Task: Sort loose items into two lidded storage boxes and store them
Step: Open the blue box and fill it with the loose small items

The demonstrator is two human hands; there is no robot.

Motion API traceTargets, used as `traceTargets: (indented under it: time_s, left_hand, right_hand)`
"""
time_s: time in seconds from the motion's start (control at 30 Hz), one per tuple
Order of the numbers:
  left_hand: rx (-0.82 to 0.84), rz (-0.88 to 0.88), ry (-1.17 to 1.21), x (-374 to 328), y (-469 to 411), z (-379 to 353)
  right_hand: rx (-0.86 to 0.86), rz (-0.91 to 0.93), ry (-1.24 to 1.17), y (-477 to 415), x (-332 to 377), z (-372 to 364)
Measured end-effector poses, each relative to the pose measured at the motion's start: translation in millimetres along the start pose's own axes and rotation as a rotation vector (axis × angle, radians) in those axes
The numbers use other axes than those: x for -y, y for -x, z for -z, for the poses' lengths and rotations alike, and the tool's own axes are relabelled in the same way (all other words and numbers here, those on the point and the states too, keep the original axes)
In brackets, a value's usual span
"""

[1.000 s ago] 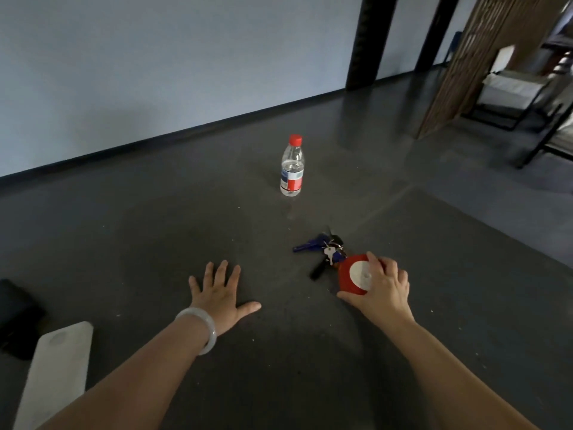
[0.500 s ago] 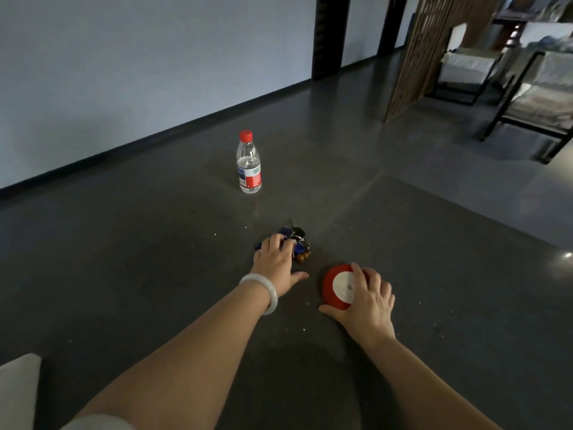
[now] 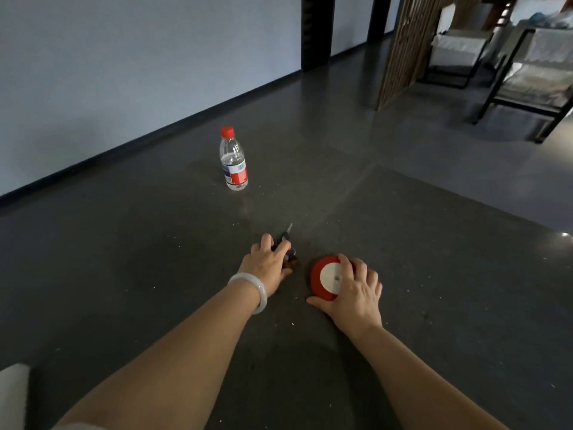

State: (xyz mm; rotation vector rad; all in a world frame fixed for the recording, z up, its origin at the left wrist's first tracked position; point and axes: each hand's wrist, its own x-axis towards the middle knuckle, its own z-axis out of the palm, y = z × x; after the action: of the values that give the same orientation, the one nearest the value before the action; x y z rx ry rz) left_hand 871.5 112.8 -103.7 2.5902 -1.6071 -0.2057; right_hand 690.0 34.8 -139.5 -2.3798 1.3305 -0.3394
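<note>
On the dark floor lies a bunch of keys point(image 3: 289, 247) with blue parts. My left hand point(image 3: 268, 263), with a white bangle at the wrist, has its fingers curled round the bunch and hides most of it; one key tip sticks out beyond the fingers. To its right sits a red spool of ribbon point(image 3: 325, 277) with a white centre. My right hand point(image 3: 353, 290) grips it from the right, thumb at the near edge and fingers over the top. A clear water bottle point(image 3: 234, 161) with a red cap and red label stands upright farther back.
A white object point(image 3: 12, 395) shows at the bottom left corner. A wall with a dark skirting runs along the left. At the far right stand a slatted wooden screen point(image 3: 403, 51) and metal-framed furniture point(image 3: 527, 72).
My left hand moved from flat on the floor over to the keys and closed round them. My right hand stayed on the red spool. The view shifted to the right.
</note>
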Motion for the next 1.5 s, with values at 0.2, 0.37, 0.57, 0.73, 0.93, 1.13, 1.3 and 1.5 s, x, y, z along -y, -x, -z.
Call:
traceTargets:
  time_s: [0.2,0.37,0.57,0.73,0.93,1.13,1.3,1.5]
  left_hand:
    - [-0.009,0.084,0.191,-3.2,63.0,0.9]
    - [-0.015,0.126,0.325,-6.9,104.4,-2.4]
    - [-0.116,0.052,0.376,-24.9,145.8,9.3]
    - [-0.143,-0.062,0.434,-57.2,180.0,24.4]
    - [-0.119,-0.193,0.641,-114.0,209.6,47.2]
    - [-0.102,-0.349,0.759,-187.2,230.3,66.1]
    - [-0.134,-0.486,0.694,-249.0,253.2,71.1]
    - [-0.149,-0.455,0.707,-323.0,289.6,58.0]
  right_hand:
    - [0.015,-0.003,0.009,17.0,1.4,7.4]
    - [0.052,-0.022,-0.02,48.5,-5.3,17.2]
    - [0.022,-0.071,-0.067,109.9,-20.1,39.5]
    - [-0.067,-0.102,-0.056,163.4,-27.7,72.3]
    - [-0.156,-0.124,-0.051,219.1,-44.8,132.3]
    - [-0.325,-0.146,0.001,279.9,-77.7,199.0]
    - [-0.359,-0.235,-0.024,330.9,-119.9,234.4]
    - [-0.34,-0.242,-0.023,385.2,-173.9,261.8]
